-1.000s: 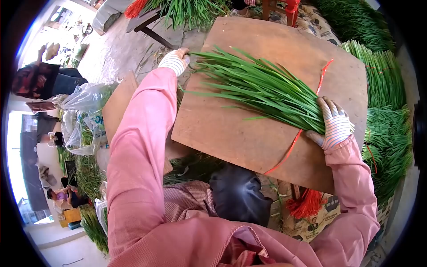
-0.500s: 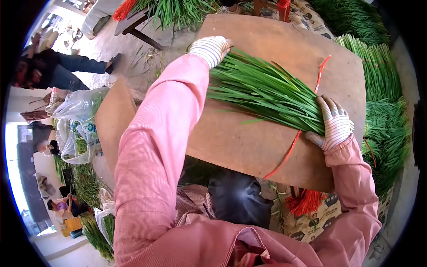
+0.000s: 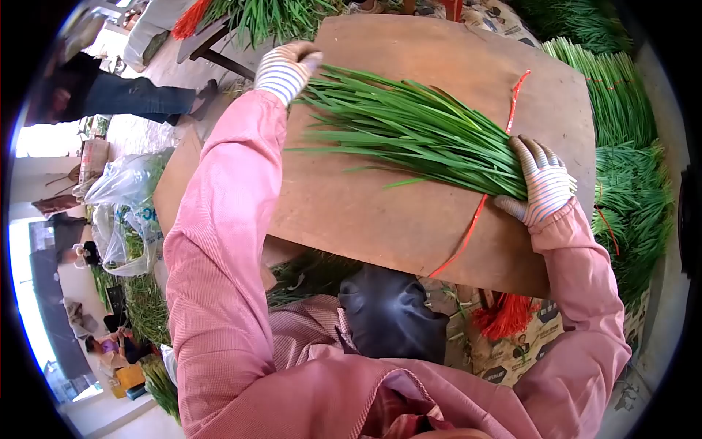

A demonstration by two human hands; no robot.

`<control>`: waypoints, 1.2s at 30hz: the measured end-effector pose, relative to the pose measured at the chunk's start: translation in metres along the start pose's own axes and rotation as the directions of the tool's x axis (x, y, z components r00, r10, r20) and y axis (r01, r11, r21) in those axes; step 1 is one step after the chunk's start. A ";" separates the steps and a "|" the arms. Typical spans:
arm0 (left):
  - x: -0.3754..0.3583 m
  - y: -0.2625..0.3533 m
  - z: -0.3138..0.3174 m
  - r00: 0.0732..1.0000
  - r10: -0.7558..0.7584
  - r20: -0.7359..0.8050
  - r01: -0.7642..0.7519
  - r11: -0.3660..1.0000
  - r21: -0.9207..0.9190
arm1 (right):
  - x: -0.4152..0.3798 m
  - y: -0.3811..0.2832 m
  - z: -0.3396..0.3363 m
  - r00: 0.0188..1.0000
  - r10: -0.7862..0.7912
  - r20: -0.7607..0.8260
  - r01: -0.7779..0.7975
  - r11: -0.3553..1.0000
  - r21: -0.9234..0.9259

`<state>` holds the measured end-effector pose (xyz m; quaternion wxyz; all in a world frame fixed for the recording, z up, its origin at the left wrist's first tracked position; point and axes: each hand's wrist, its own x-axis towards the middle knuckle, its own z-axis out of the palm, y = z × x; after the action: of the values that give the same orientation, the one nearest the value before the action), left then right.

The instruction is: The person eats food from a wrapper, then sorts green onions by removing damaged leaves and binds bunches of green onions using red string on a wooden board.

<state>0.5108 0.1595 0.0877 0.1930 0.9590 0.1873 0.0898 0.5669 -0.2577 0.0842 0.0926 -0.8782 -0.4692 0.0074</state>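
A loose bunch of long green chives lies across the brown board, leaf tips fanned to the left. My right hand, in a striped glove, grips the bunch at its stem end, fingers over the top and thumb at the near side. Beneath the bunch runs a red tie, one end towards the far side and the other reaching the board's near edge. My left hand, gloved likewise, is closed just beyond the leaf tips; whatever its fingers may pinch is hidden.
Tied bundles of chives are stacked along the right. A red bundle of ties hangs below the board's near edge. More greens lie on a small bench at upper left. Plastic bags and other people are to the left.
My left hand has moved left, past the leaf tips, which are now more spread out. My right hand stays at the stem end. The view has shifted slightly.
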 end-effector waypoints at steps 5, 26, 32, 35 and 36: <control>-0.016 0.064 0.018 0.900 0.434 0.049 -0.437 0.897 0.071 | -0.003 0.004 0.004 0.999 -0.018 -0.050 0.019 1.000 0.021; -0.026 0.137 0.029 0.894 0.324 0.310 -0.407 0.877 0.257 | -0.009 0.008 0.005 0.994 -0.045 -0.102 0.044 0.999 -0.011; -0.031 0.155 0.061 0.809 0.403 0.428 -0.498 0.856 0.136 | -0.008 0.008 0.001 0.995 -0.042 -0.091 0.044 0.999 0.015; -0.036 0.158 0.058 0.795 0.430 0.428 -0.550 0.809 0.208 | -0.008 0.007 0.001 0.996 -0.035 -0.084 0.036 0.999 0.011; -0.036 0.157 0.060 0.796 0.432 0.425 -0.555 0.801 0.225 | -0.008 0.007 0.001 0.997 -0.035 -0.075 0.036 0.999 0.003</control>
<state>0.5436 -0.0095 0.0930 0.0249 0.9924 -0.0986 -0.0693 0.5681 -0.2684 0.0818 0.1122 -0.8692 -0.4809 -0.0261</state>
